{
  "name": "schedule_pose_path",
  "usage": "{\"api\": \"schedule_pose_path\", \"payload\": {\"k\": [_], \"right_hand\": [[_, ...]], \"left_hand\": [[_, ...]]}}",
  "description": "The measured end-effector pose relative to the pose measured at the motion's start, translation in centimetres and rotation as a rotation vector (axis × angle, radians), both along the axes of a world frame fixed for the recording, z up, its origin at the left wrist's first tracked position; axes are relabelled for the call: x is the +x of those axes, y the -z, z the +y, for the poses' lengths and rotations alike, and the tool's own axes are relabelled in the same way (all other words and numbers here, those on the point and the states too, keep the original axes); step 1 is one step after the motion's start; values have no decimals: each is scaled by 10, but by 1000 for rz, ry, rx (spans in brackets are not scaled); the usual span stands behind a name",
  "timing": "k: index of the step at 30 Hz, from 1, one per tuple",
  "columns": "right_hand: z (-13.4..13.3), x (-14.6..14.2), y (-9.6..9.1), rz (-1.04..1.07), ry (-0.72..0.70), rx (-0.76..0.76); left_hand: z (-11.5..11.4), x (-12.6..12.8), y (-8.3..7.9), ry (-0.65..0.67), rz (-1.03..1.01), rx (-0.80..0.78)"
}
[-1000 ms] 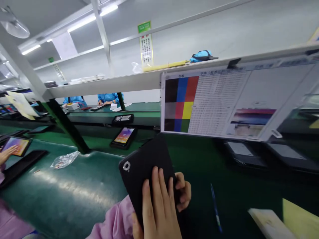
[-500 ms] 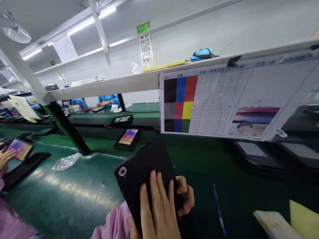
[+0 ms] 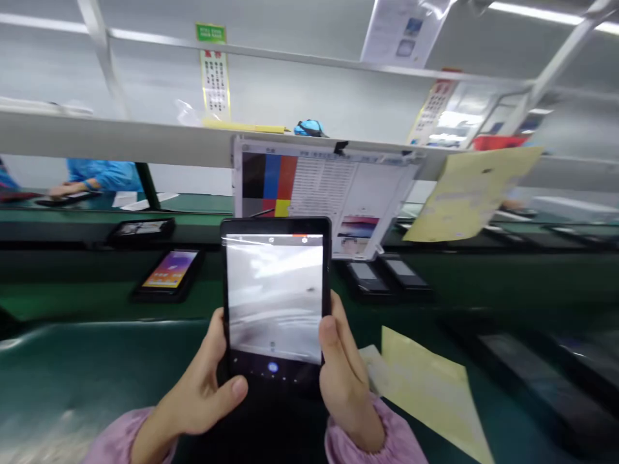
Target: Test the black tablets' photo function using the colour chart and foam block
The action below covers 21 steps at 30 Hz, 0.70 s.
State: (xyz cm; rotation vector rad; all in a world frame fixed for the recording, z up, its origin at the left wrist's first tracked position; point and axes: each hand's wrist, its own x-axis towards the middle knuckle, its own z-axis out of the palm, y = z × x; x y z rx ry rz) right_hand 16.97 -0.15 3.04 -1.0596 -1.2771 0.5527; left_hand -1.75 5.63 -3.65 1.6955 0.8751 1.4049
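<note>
A black tablet point(image 3: 275, 290) is held upright in front of me, its lit screen facing me with a pale, blurry camera picture and a blue round button near the bottom. My left hand point(image 3: 198, 386) grips its lower left edge, thumb over the front bezel. On the right edge, my right hand point(image 3: 341, 374) is closed round the side, thumb at the front. The fingers behind the tablet are hidden. Behind its top edge hangs a printed chart point(image 3: 319, 183) with colour blocks and text, partly covered by the tablet.
A lit tablet point(image 3: 169, 276) lies left on the green bench point(image 3: 97, 361). More devices point(image 3: 382, 277) lie below the chart. Yellow paper point(image 3: 425, 380) rests at right; another yellow sheet point(image 3: 474, 193) hangs from the shelf point(image 3: 159, 142). Across the bench a person's blue sleeve point(image 3: 106, 174) shows.
The tablet has turned from its back to its lit screen facing me. My left and right hands now hold opposite edges. The view has swung to the right.
</note>
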Motion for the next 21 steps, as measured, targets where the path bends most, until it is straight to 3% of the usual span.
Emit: {"api": "schedule_pose_path", "payload": {"k": [3, 5, 10, 21], "right_hand": [[3, 2, -1, -18, -102, 55], [5, -1, -5, -61, -158, 98], [7, -9, -10, -48, -165, 157], [1, -16, -12, 3, -149, 79]], "left_hand": [[-4, -7, -5, 166, 79, 13], [-6, -12, -16, 198, 144, 50], [-17, -6, -37, 76, 128, 31], [-24, 1, -51, 68, 102, 18]]}}
